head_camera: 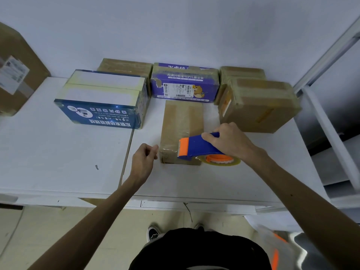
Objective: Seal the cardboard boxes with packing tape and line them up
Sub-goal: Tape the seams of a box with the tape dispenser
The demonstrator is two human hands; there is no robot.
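A narrow brown cardboard box lies lengthwise in the middle of the white table, with clear tape along its top. My right hand grips a blue and orange tape dispenser held over the box's near right corner; its tape roll hangs just past the box edge. My left hand sits beside the box's near left corner, fingers loosely curled, fingertips close to the box and holding nothing.
Behind stand a blue and white box, a purple printed box, a brown box at right, and two more brown boxes by the wall. A large carton is at far left. A metal shelf frame borders the right.
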